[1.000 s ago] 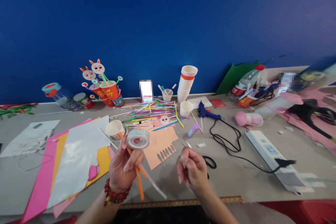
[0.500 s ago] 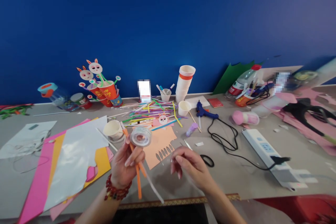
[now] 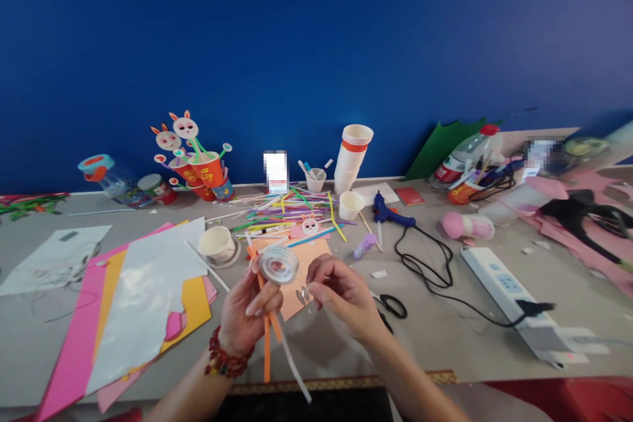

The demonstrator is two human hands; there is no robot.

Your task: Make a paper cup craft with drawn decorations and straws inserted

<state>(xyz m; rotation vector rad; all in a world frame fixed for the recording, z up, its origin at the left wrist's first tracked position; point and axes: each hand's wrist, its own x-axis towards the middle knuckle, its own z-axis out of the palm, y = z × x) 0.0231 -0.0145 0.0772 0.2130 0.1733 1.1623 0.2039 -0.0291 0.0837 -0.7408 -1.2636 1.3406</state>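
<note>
My left hand (image 3: 250, 310), with a red bead bracelet on its wrist, is closed around a roll of transparent tape (image 3: 278, 265). The same hand grips several thin straws, orange (image 3: 268, 349) and white (image 3: 295, 369), that hang below the palm. Close to the tape's right side, my right hand (image 3: 346, 297) has thumb and fingertips pinched together; anything between them is too small to make out. Beneath both hands lies a peach paper sheet (image 3: 316, 252) with small dark leaf-shaped marks, partly covered by the right fingers. Black-handled scissors (image 3: 394, 306) lie just right of that hand.
Loose coloured straws (image 3: 277, 208) are spread behind the hands. A white paper cup (image 3: 217, 244) stands left, a cup stack (image 3: 352, 155) at the back. A blue glue gun (image 3: 390, 212) and a power strip (image 3: 509, 303) with a black cable lie right. Coloured sheets (image 3: 143, 297) cover the left.
My right hand has moved left and up, its fingertips now nearer the tape roll and over the peach sheet. More of the scissors shows. The left hand still holds the tape and straws.
</note>
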